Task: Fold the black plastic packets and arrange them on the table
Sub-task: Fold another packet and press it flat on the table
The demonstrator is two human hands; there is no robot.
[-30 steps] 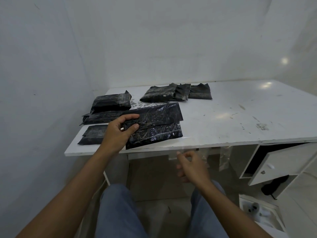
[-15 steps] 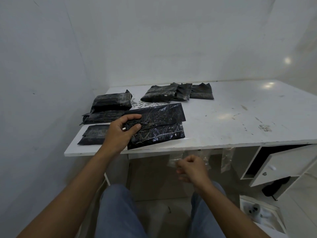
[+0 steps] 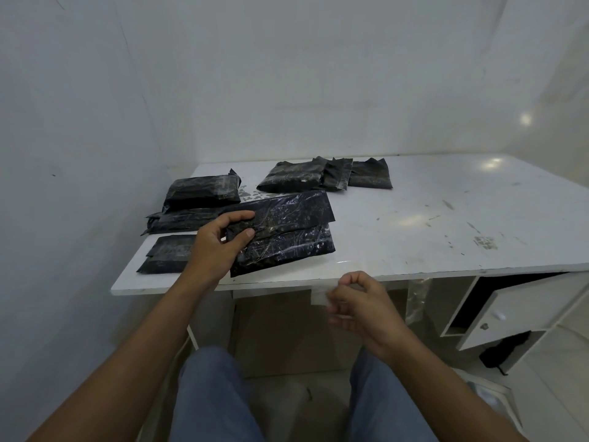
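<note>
Seven lie on the white table (image 3: pixel 430 218): one folded black plastic packet (image 3: pixel 287 237) at the near edge, its left end gripped by the left hand (image 3: pixel 216 247), three left packets (image 3: pixel 200 193) beside it, and three back packets (image 3: pixel 293 177). The right hand (image 3: pixel 363 307) pinches a translucent strip (image 3: pixel 318 297) below the edge. One cabinet (image 3: pixel 497 311) hangs open, its inside too dark to tell.

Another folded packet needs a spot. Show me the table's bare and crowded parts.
Free: the right half of the table, from the back row of packets to the right edge, bare. Crowded: the left end, where stacked packets meet the large packet the left hand grips. The right hand pinches a clear strip at the front edge.
</note>
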